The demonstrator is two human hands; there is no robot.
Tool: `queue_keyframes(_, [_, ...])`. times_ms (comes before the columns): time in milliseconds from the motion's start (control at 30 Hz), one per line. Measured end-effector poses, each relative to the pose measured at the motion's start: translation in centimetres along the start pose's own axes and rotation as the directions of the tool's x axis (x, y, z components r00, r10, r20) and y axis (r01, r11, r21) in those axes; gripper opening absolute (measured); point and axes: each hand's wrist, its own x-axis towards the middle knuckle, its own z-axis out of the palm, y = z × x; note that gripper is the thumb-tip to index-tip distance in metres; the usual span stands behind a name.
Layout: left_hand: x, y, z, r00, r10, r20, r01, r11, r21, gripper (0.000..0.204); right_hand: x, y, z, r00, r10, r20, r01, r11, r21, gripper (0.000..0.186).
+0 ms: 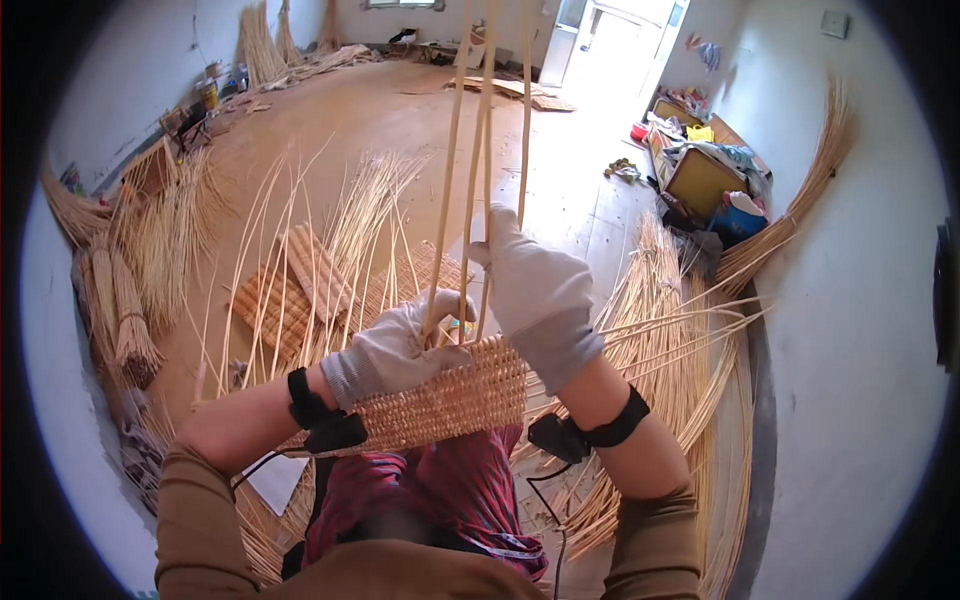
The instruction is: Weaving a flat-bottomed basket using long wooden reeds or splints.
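Across my lap lies a tightly woven wicker panel (440, 408), with long pale willow rods (470, 190) standing up from its far edge. My left hand (395, 345), in a whitish work glove, is at that edge with its fingers curled around the base of a rod. Higher up and to the right, my right hand (543, 290), gloved too, is closed on the upright rods with its fingertips pointing away from me. Its palm side is hidden, so how many rods it holds I cannot tell. More loose rods fan out sideways from the panel on both sides.
Finished woven pieces (270, 305) lie on the floor ahead to the left. Bundles of rods (650, 310) spread at my right, and others (165, 240) lean along the left wall. A cluttered cabinet (705, 180) stands at the right wall. Beyond is a bright doorway (610, 50).
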Motion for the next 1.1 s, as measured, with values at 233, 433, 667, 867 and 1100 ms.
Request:
queue_keyframes(233, [-0.8, 1.8, 0.7, 0.972, 0.225, -0.068, -0.218, 0.972, 0.088, 0.048, 2.0, -0.1, -0.3, 0.951, -0.141, 0.276, 0.196, 0.963, -0.182, 0.031])
queue_keyframes(433, [-1.5, 2.4, 0.5, 0.989, 0.147, -0.022, -0.144, 0.984, 0.103, 0.048, -3.9, 0.5, -8.1, 0.969, -0.161, -0.188, 0.235, 0.836, 0.495, 0.032])
queue_keyframes(667, [-2.1, 1.5, 0.4, 0.985, 0.139, -0.104, -0.12, 0.979, 0.168, 0.045, -5.0, -0.3, -5.5, 0.97, -0.1, -0.221, 0.22, -0.026, 0.975, 0.042])
queue_keyframes(867, [-2.0, 4.8, -1.0, 0.998, -0.02, -0.058, 0.026, 0.993, 0.119, 0.042, -10.4, 7.1, 7.3, 0.864, 0.503, -0.022, 0.159, -0.231, 0.96, 0.021])
queue_keyframes(1100, [-1.0, 6.1, -2.6, 0.997, 0.06, -0.048, -0.043, 0.953, 0.299, 0.033, -9.6, 5.0, 4.8, 0.934, 0.353, 0.047, 0.059, -0.283, 0.957, 0.022])
